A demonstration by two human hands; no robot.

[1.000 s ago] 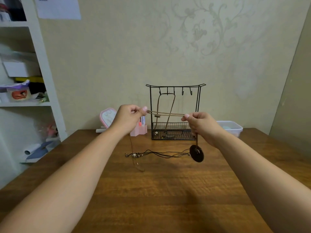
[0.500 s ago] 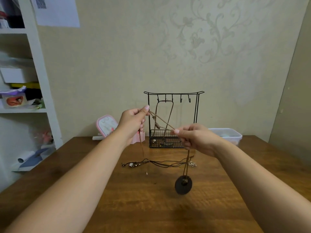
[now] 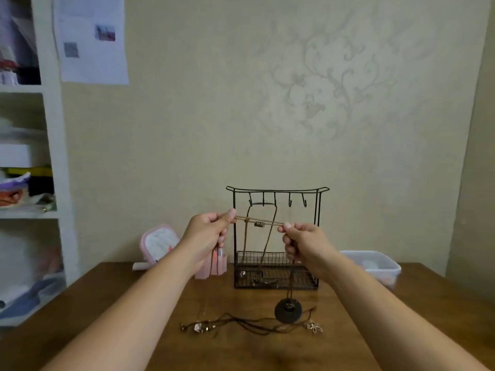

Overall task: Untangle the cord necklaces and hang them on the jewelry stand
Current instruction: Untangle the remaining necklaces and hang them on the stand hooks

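A brown cord necklace (image 3: pixel 259 223) is stretched almost level between my hands, in front of the black wire jewelry stand (image 3: pixel 277 238). My left hand (image 3: pixel 207 232) pinches one end, my right hand (image 3: pixel 302 243) pinches the other. Its round dark pendant (image 3: pixel 288 311) hangs below my right hand, just above the table. One brown cord necklace (image 3: pixel 267 242) hangs from the stand's left hooks into the basket. A dark cord necklace (image 3: pixel 249 324) with small metal charms lies tangled on the wooden table (image 3: pixel 241 349) in front of the stand.
A pink holder (image 3: pixel 211 266) and a pink-rimmed mirror (image 3: pixel 159 243) stand left of the stand. A clear plastic box (image 3: pixel 373 266) sits at the right. White shelves (image 3: pixel 29 183) with clutter fill the left side. The wall is close behind the stand.
My right hand has risen, so the cord went from slanted to almost level. The pendant has swung back up toward the stand. My left hand stays raised.
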